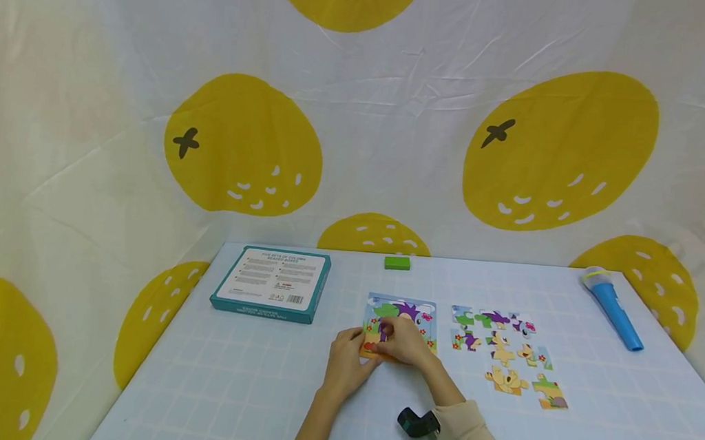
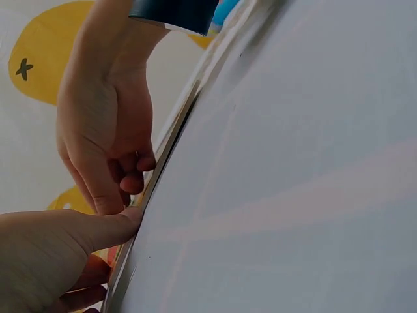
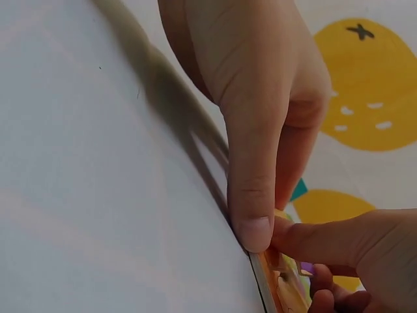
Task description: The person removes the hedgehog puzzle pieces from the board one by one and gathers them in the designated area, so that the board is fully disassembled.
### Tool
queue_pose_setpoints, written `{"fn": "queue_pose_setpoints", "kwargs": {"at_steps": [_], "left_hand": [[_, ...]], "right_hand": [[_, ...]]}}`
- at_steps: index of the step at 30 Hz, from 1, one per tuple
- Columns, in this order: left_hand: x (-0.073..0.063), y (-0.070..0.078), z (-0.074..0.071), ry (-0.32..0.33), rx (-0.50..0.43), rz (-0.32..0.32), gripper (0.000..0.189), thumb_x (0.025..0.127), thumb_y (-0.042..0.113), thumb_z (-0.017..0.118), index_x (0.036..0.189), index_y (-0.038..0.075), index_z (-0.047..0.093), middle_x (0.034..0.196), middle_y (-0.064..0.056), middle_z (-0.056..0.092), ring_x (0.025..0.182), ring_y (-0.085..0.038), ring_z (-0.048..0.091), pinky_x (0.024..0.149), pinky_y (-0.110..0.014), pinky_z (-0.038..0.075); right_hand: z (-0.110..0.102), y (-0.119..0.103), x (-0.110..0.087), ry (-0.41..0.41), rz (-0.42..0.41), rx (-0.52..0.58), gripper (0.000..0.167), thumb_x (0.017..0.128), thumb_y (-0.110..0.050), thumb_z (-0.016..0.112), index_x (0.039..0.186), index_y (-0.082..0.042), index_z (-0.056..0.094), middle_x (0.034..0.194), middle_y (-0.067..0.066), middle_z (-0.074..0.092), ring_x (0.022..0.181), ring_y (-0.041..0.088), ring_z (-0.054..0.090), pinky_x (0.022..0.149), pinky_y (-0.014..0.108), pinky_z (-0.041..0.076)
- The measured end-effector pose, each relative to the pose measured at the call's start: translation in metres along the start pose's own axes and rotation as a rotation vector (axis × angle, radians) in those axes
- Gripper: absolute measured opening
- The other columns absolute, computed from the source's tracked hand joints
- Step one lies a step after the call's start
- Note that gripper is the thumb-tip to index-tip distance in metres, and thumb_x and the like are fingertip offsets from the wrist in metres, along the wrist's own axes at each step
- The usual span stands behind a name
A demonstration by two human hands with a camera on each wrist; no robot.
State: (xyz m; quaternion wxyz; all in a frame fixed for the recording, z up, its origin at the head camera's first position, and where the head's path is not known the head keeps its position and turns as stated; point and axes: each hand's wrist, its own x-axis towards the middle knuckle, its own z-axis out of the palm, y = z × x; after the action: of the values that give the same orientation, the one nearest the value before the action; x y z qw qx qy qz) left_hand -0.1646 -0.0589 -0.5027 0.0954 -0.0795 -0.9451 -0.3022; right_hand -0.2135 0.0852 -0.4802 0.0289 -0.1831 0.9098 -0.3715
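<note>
A square picture puzzle board (image 1: 405, 299), with a purple-haired figure, flowers and a blue sky, lies flat on the table. My left hand (image 1: 344, 363) holds its near left corner, thumb against the front edge and fingers along the left side. Over the lower part of the board, my right hand (image 1: 406, 343) pinches a small puzzle piece (image 3: 306, 267). Only a purple bit of that piece shows between thumb and fingers in the right wrist view. Both hands meet close together at the board's near edge in the left wrist view, and they cover part of the picture.
Several loose puzzle pieces (image 1: 502, 356) lie in rough rows right of the board. A teal-edged box (image 1: 271, 283) rests at the back left, and a green block (image 1: 397, 263) sits at the far edge. A blue toy microphone (image 1: 615, 313) lies at the far right.
</note>
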Motion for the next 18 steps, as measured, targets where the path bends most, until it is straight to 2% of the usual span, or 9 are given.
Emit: {"fn": "queue_pose_setpoints", "kwargs": {"at_steps": [5, 12, 18], "left_hand": [[0.0, 0.0, 0.0, -0.009, -0.01, -0.022, 0.054, 0.078, 0.031, 0.077, 0.118, -0.004, 0.063, 0.123, -0.014, 0.058, 0.114, -0.029, 0.05, 0.098, -0.045, 0.043], [0.0, -0.002, 0.0, 0.004, -0.038, -0.016, 0.055, 0.078, 0.03, 0.077, 0.118, -0.004, 0.062, 0.123, -0.014, 0.057, 0.115, -0.029, 0.049, 0.098, -0.046, 0.042], [-0.001, -0.004, 0.001, 0.033, -0.043, 0.031, 0.052, 0.076, 0.028, 0.078, 0.115, -0.003, 0.064, 0.121, -0.015, 0.058, 0.113, -0.029, 0.05, 0.097, -0.047, 0.042]], "right_hand": [[0.0, 0.001, 0.0, 0.006, -0.011, 0.031, 0.038, 0.075, -0.013, 0.079, 0.106, 0.006, 0.066, 0.08, 0.004, 0.06, 0.07, 0.013, 0.047, 0.06, 0.026, 0.042], [-0.001, 0.006, -0.002, 0.021, -0.048, 0.142, 0.026, 0.082, -0.006, 0.071, 0.105, 0.006, 0.066, 0.088, 0.009, 0.062, 0.078, 0.016, 0.057, 0.068, 0.027, 0.051], [-0.012, 0.013, -0.006, -0.068, -0.082, 0.292, 0.031, 0.087, -0.005, 0.065, 0.117, 0.002, 0.061, 0.086, 0.008, 0.062, 0.071, 0.015, 0.056, 0.056, 0.024, 0.051]]}}
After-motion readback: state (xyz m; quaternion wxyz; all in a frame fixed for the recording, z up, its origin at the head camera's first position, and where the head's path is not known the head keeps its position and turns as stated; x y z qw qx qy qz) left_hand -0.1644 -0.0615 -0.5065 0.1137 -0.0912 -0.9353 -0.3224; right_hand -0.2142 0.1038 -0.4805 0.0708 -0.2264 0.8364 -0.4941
